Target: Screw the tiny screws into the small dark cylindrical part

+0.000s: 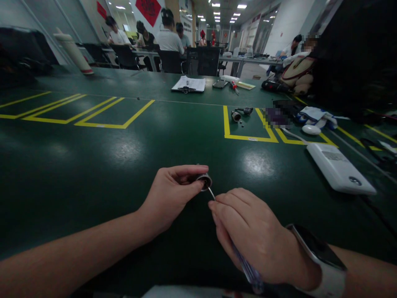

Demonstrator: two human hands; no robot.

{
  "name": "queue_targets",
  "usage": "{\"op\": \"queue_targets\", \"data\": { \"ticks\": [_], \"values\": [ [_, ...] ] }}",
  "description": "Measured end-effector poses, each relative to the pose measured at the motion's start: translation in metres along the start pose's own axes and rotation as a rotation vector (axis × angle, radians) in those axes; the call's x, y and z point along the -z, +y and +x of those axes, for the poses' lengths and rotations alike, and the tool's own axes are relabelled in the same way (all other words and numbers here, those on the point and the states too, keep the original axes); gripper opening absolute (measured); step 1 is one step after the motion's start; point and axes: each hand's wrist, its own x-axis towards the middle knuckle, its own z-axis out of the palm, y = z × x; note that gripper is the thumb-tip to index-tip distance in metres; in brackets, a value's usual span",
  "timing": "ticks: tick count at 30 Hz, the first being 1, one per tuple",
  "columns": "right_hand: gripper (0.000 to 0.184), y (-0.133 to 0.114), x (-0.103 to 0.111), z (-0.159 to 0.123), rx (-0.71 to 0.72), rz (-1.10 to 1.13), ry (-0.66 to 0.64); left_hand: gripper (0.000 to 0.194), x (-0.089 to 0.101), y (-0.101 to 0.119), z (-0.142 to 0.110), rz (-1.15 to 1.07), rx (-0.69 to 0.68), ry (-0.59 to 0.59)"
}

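Between the thumb and fingers of my left hand [173, 192] is a small round metal part [207, 179], its hollow open end facing me. My right hand [251, 227] is closed around a screwdriver with a clear purple handle [248, 271]. The thin shaft [211, 193] points up and left, and its tip reaches into the hollow of the metal part. What the tip touches inside is too dark to make out. Both hands are above the green table, close together.
Dark metal parts [236, 116] and small bits lie inside a yellow-taped box [251, 139]. A white power bank-like device [339, 167] is on the right, near a white-and-blue glove [316, 116]. Farther back are a clipboard [189, 84], a phone [220, 84] and a bottle [74, 54].
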Motion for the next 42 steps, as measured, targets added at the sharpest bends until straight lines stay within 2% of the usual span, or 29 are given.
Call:
{"op": "queue_targets", "data": {
  "ticks": [10,13,17,23,28,34,37,42],
  "values": [
    [0.02,-0.002,-0.003,-0.001,-0.026,-0.007,-0.003,0.018,-0.001,-0.001,0.001,-0.003,-0.012,-0.002],
    [0.018,0.002,0.0,0.0,-0.096,0.171,0.043,0.02,0.0,-0.002,0.002,-0.039,0.004,-0.025],
    [0.019,0.009,0.003,0.001,-0.26,0.459,0.141,0.026,0.002,-0.003,0.002,-0.069,0.024,-0.075],
    [0.017,0.012,0.002,0.005,-0.497,0.644,0.153,0.03,0.003,-0.004,0.0,-0.061,0.023,-0.082],
    [0.015,0.015,0.0,0.007,-0.703,0.894,0.166,0.032,0.004,-0.005,0.002,-0.049,0.026,-0.074],
    [0.016,0.02,-0.011,0.002,-0.745,1.24,0.246,0.031,0.005,-0.006,0.002,-0.031,0.017,-0.067],
    [0.016,0.018,-0.011,0.001,-0.738,1.223,0.253,0.03,0.004,-0.005,0.001,-0.04,0.018,-0.065],
    [0.015,0.014,-0.002,0.004,-0.734,0.917,0.201,0.031,0.004,-0.007,0.001,-0.083,0.007,-0.073]
  ]
}}
